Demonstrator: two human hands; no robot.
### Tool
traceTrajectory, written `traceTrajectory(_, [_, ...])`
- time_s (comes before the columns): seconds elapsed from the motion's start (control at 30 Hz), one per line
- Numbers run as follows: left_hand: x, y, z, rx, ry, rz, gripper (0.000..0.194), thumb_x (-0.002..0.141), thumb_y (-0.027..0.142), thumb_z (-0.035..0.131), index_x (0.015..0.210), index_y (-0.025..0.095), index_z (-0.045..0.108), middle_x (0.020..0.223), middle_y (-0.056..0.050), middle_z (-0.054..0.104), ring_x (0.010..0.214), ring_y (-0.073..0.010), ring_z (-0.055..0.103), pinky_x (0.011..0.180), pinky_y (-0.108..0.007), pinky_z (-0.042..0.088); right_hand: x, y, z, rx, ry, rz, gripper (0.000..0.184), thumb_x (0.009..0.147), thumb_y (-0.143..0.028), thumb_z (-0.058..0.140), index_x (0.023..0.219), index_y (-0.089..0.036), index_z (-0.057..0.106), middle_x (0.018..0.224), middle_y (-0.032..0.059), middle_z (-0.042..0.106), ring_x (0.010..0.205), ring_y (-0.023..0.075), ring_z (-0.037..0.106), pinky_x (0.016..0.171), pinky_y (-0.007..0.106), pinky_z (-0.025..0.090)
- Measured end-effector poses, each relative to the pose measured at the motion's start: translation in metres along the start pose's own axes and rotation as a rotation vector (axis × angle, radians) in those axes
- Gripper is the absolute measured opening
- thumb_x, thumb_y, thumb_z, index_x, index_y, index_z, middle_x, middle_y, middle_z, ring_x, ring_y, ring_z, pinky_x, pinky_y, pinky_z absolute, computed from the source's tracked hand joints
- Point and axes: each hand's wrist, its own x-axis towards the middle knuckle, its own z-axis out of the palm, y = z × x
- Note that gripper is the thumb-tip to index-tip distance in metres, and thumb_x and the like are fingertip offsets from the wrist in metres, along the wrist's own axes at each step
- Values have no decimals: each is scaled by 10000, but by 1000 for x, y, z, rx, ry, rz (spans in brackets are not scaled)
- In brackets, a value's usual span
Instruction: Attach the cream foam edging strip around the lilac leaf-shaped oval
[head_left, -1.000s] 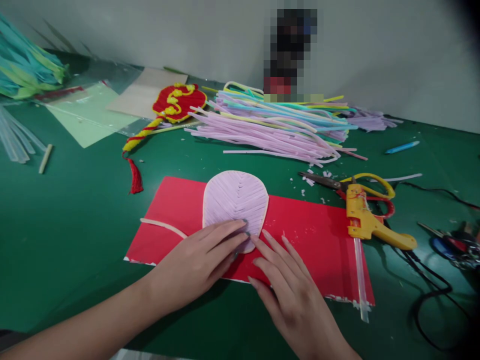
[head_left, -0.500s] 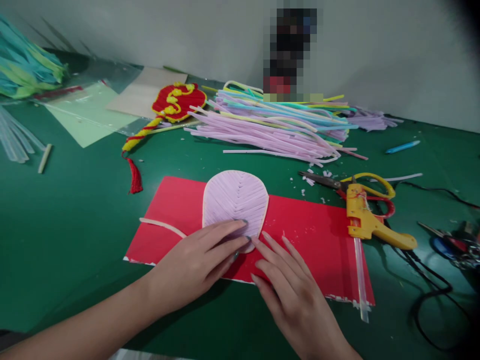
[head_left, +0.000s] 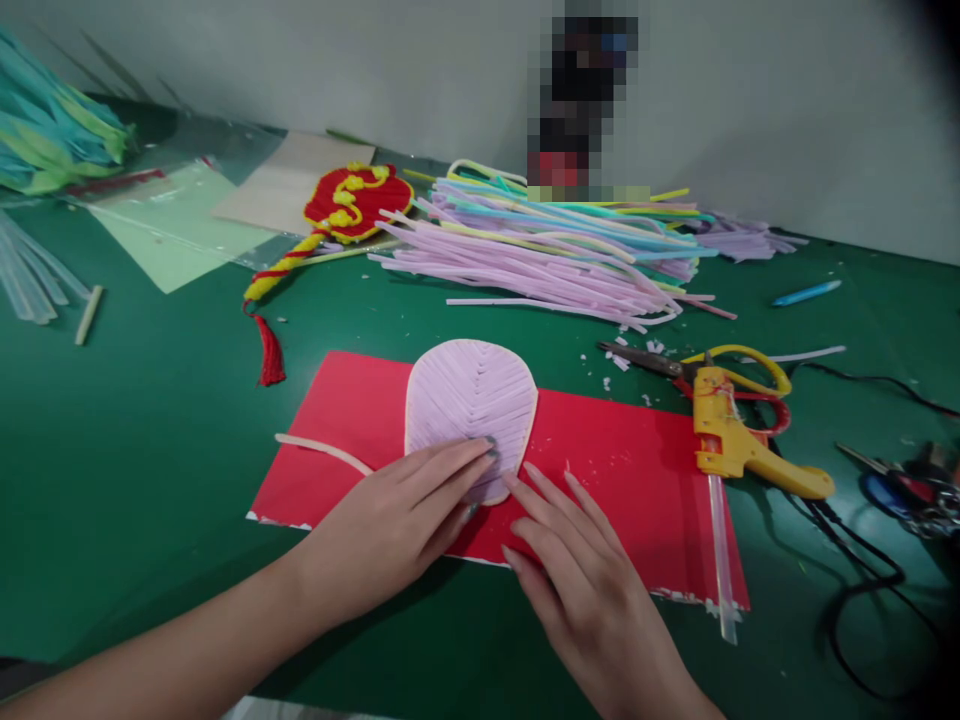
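Lilac oval (head_left: pixel 469 390) lay on red board (head_left: pixel 600 460)

My left hand (head_left: pixel 397 520) pressed its lower part, fingers close together (whether they pinched the pale strip (head_left: pixel 322 448), I couldn't tell). My right hand (head_left: pixel 581 565), fingers slightly spread, touched its lower right edge.

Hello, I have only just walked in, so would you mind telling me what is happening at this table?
A person's left hand lies on a lilac leaf-patterned panel, while the right hand reaches its lower edge. The panel rests on a red sheet. A yellow glue gun lies at the sheet's right end, by the scissors, and coloured strips are piled behind.
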Motion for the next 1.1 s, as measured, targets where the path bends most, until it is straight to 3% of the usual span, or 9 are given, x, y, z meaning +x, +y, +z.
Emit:
traceTrajectory(0.3, [2,-3,-2,-35,5,-4,320,919,145,467,1225,164,558,1325,-97,552,1252,-224,479,1080,-445,394,0,0,0,6,6,11,203,922,-179,460,1056,-183,613,1228,37,653,1168,208,589,989,398,497])
traceTrajectory(0.5, [0,-3,-7,-94,57,2,280,907,112,473,1133,210,606,1304,-71,567,1234,-200,493,1069,-439,400,-1,1,2,16,-13,0,205,927,-182,459,1075,-183,602,1273,31,624,1205,203,559,1003,417,485])
traceTrajectory(0.8, [-3,-16,-14,-57,252,-220,139,889,128,493,965,187,594,1166,-69,631,1100,-199,575,1058,-445,388,-3,1,3,3,-17,-2,195,923,-180,471,1079,-184,587,1286,18,613,1237,203,527,1006,407,476])
traceTrajectory(0.9, [-2,-20,-15,-42,243,-265,140,896,150,504,982,190,607,1184,-70,616,1111,-203,560,1031,-427,406,-4,1,5,-13,18,1,197,920,-196,488,1091,-181,585,1305,34,598,1261,204,501,1024,401,451])
traceTrajectory(1.1, [1,-19,-9,-76,133,-211,183,913,153,487,1012,222,625,1157,-41,628,1080,-180,578,1064,-476,331,-1,-3,5,-55,4,-47,215,943,-291,469,1087,-200,600,1269,16,629,1225,225,536,1057,459,391])
